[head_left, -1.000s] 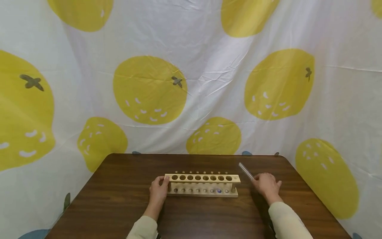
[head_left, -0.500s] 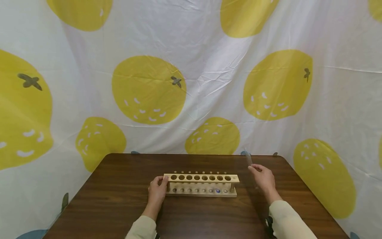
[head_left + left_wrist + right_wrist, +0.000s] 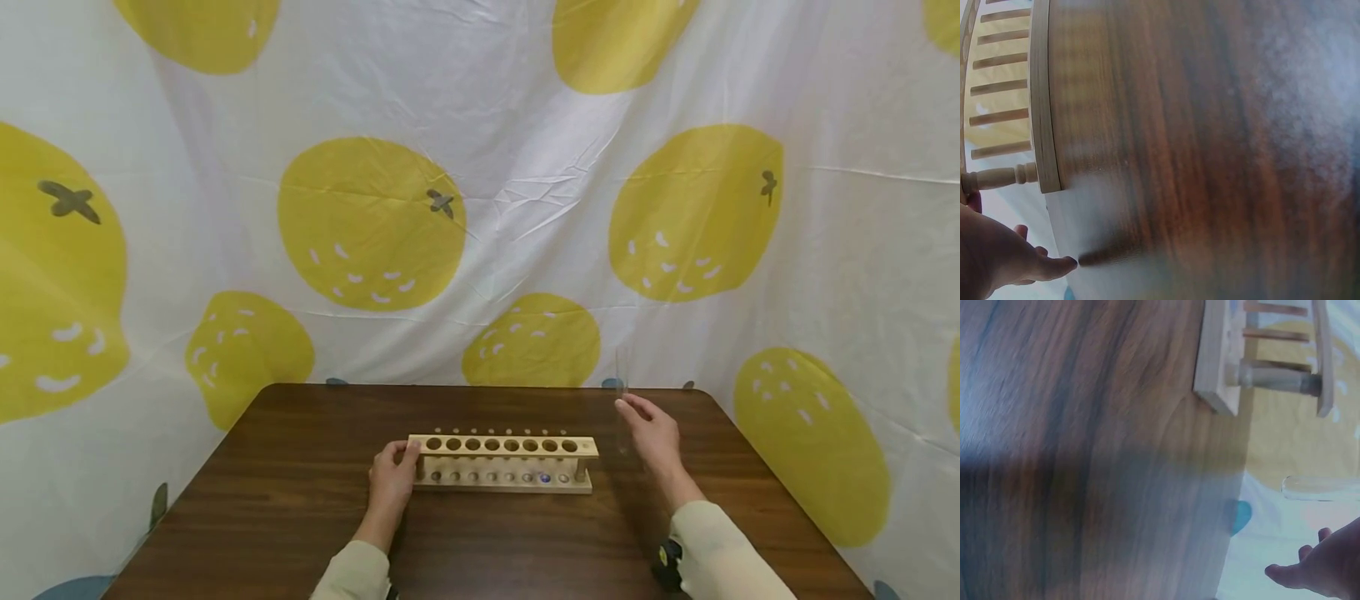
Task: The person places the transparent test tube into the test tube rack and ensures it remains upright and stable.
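A wooden test tube rack stands upright on the table, a row of round holes along its top board. My left hand grips the left end of that board, thumb on top. In the left wrist view the rack's base rests flat on the table beside the hand. To the right of the rack, raised above the table, my right hand pinches a clear glass test tube, held nearly upright. The tube's rounded lower end shows in the right wrist view, apart from the rack.
Rack and hands are on or over a dark wooden table. A white curtain with a yellow lemon print hangs behind and at both sides. A small blue spot shows at one hole of the rack's base.
My right hand has lifted, moved slightly left and turned the test tube from slanted to nearly upright. The left hand stays on the rack, which has not visibly moved on the table.
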Demonstrator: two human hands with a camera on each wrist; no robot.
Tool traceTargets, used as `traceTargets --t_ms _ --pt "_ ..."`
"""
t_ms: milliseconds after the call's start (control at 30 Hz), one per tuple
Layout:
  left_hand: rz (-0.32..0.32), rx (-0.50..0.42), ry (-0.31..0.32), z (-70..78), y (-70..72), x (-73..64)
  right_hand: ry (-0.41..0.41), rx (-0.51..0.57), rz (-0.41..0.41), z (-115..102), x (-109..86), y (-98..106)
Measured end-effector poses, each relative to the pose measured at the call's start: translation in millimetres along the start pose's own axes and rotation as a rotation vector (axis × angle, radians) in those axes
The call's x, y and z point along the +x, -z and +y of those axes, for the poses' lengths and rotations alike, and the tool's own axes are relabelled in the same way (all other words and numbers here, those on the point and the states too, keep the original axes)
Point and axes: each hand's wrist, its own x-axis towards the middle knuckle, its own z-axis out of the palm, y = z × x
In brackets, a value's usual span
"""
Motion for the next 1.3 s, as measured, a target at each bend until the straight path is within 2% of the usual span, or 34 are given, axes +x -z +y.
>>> traceTargets --t_ms 200,400,600,900,1300 --pt "0.000 0.007 -0.004 -0.9 0.3 0.3 -0.007 0.105 0.041 -11.1 -1.6 -5.3" --pt "0.000 0.004 -0.006 0.0 0.3 0.1 -0.002 0.190 0.035 -23.6 -4.7 -11.3" --pt "-0.007 -0.004 0.004 -0.1 -0.1 -0.8 0.004 0.229 0.034 -38.1 -13.0 -18.5" --pt "-0.011 -0.014 0.012 1.2 1.4 -1.0 0.012 0.280 -0.010 -52.1 -25.6 -29.7" --pt "-0.028 -0.012 0.003 -1.4 1.2 0.1 0.028 0.274 -0.060 -46.7 -33.1 -40.5"
